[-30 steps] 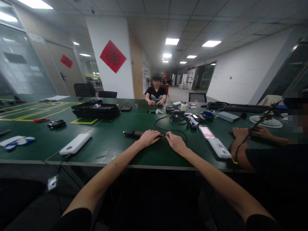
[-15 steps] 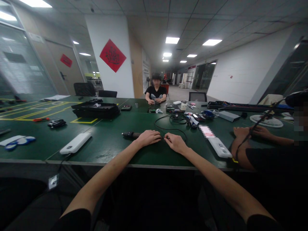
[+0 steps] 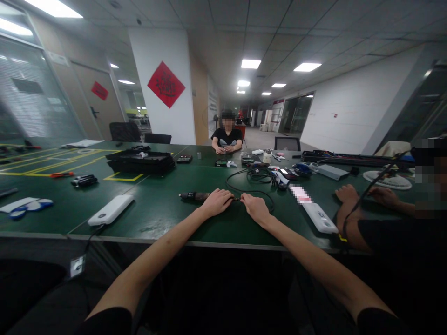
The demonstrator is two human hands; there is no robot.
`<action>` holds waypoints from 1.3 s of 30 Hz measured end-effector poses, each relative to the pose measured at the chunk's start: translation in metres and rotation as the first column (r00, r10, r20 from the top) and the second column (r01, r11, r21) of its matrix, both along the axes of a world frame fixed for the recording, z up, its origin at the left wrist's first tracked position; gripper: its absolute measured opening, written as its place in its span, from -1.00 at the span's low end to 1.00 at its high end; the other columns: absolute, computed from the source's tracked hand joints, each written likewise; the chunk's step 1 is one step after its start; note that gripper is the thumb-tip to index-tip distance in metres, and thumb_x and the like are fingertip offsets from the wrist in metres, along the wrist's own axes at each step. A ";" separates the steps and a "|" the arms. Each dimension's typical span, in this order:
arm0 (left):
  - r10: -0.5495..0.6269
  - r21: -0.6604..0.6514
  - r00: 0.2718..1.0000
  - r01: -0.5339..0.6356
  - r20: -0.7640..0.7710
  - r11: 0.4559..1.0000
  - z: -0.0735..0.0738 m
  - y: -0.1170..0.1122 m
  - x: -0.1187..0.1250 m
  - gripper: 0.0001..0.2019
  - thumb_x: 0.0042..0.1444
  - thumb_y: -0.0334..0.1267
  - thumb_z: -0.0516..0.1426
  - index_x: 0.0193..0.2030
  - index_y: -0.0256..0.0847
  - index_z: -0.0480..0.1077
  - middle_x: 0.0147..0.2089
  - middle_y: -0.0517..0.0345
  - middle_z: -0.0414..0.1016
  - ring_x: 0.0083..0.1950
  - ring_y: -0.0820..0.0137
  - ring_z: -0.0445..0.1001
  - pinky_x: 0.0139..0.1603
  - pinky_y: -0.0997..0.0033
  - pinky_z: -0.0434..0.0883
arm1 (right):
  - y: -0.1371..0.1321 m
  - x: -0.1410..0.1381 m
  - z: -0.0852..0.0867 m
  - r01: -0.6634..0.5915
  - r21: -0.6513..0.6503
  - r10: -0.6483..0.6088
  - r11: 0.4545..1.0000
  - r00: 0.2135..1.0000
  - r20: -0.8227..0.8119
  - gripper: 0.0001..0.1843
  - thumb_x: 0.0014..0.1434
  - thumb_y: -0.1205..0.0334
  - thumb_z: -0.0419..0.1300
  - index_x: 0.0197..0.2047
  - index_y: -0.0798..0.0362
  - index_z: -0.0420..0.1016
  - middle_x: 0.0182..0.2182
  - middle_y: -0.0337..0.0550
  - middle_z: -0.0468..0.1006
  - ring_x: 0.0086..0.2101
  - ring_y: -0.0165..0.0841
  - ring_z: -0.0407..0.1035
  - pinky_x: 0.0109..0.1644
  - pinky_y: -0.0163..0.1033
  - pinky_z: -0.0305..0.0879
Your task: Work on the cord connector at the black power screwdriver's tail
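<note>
A dark, in-line electric screwdriver (image 3: pixel 193 196) lies on the green table, its narrow tip pointing left. My left hand (image 3: pixel 218 203) is closed over its rear part, palm down, hiding that end. Just to the right, my right hand (image 3: pixel 254 206) pinches the end of a black cable (image 3: pixel 272 201). A small brassy piece (image 3: pixel 237 199) shows in the narrow gap between my fingertips; whether it joins the cable to the screwdriver I cannot tell. The cable loops back from my right hand toward a tangle in the middle of the table.
On the green table (image 3: pixel 157 223), white power-bank-like devices (image 3: pixel 111 210) (image 3: pixel 321 216) lie left and right. Black trays (image 3: pixel 139 160), blue-handled scissors (image 3: pixel 31 207) and loose electronics surround the work. A co-worker's arm (image 3: pixel 349 204) rests at right; another person (image 3: pixel 226 137) sits opposite.
The view has shifted slightly. My right fingertips have moved a little, and the brassy piece between my hands shows more plainly. Both hands keep their grips.
</note>
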State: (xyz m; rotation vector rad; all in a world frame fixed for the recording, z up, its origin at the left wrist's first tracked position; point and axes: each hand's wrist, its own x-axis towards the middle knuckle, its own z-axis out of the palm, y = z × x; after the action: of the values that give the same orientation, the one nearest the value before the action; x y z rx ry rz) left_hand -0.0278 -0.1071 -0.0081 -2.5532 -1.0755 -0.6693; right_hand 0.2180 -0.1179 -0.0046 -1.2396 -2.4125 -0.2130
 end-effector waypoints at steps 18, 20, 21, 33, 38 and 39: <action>0.063 -0.047 0.991 -0.058 0.118 0.997 -0.005 0.003 0.003 -0.77 0.44 -0.10 0.03 0.05 -0.05 0.46 0.00 0.07 0.56 0.06 0.21 0.42 0.13 0.13 0.22 | 0.014 0.003 0.006 -0.149 0.098 0.153 0.984 0.987 -0.040 -0.78 0.53 0.14 0.08 0.06 -0.06 0.52 -0.02 -0.11 0.56 -0.12 -0.31 0.51 -0.07 -0.29 0.34; 0.058 -0.052 0.991 -0.052 0.121 0.997 -0.004 0.002 0.003 -0.77 0.45 -0.09 0.03 0.05 -0.05 0.46 0.01 0.08 0.56 0.05 0.22 0.42 0.13 0.14 0.22 | 0.012 0.004 0.006 -0.150 0.101 0.156 0.984 0.986 -0.051 -0.78 0.52 0.13 0.09 0.06 -0.06 0.53 -0.02 -0.11 0.56 -0.11 -0.31 0.51 -0.08 -0.29 0.33; 0.057 -0.054 0.991 -0.050 0.122 0.997 -0.004 0.002 0.003 -0.77 0.45 -0.09 0.03 0.05 -0.05 0.46 0.01 0.08 0.56 0.05 0.22 0.42 0.12 0.14 0.22 | 0.011 0.005 0.007 -0.148 0.103 0.154 0.984 0.987 -0.055 -0.78 0.52 0.12 0.09 0.06 -0.06 0.53 -0.02 -0.11 0.56 -0.11 -0.31 0.50 -0.09 -0.29 0.33; 0.058 -0.068 0.989 -0.049 0.133 0.996 -0.003 0.000 0.003 -0.80 0.41 -0.11 0.07 0.03 -0.05 0.48 0.00 0.10 0.57 0.05 0.23 0.43 0.12 0.14 0.24 | 0.003 -0.003 0.008 -0.109 0.077 0.113 0.991 0.992 -0.053 -0.73 0.53 0.07 0.05 0.07 -0.07 0.53 -0.01 -0.09 0.56 -0.09 -0.27 0.48 -0.16 -0.27 0.31; 0.050 -0.075 0.990 -0.040 0.132 0.996 -0.001 -0.002 0.002 -0.78 0.40 -0.12 0.09 0.07 -0.02 0.49 0.02 0.11 0.57 0.06 0.23 0.43 0.13 0.15 0.24 | 0.005 -0.005 0.005 -0.097 0.046 0.100 0.994 0.993 -0.067 -0.72 0.53 0.07 0.05 0.11 -0.09 0.53 0.00 -0.10 0.56 -0.11 -0.27 0.50 -0.13 -0.26 0.34; 0.050 -0.076 0.990 -0.040 0.133 0.996 -0.001 -0.002 0.003 -0.78 0.40 -0.11 0.08 0.07 -0.01 0.49 0.02 0.11 0.57 0.06 0.23 0.43 0.12 0.15 0.24 | 0.005 -0.004 0.005 -0.097 0.041 0.100 0.994 0.992 -0.072 -0.72 0.53 0.07 0.06 0.11 -0.09 0.53 0.00 -0.10 0.56 -0.11 -0.27 0.50 -0.12 -0.26 0.34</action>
State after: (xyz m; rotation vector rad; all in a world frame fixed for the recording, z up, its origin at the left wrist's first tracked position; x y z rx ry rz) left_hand -0.0250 -0.1091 -0.0088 -2.5677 -1.2184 -0.8147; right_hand 0.2136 -0.1127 0.0003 -1.0898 -2.3874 -0.1795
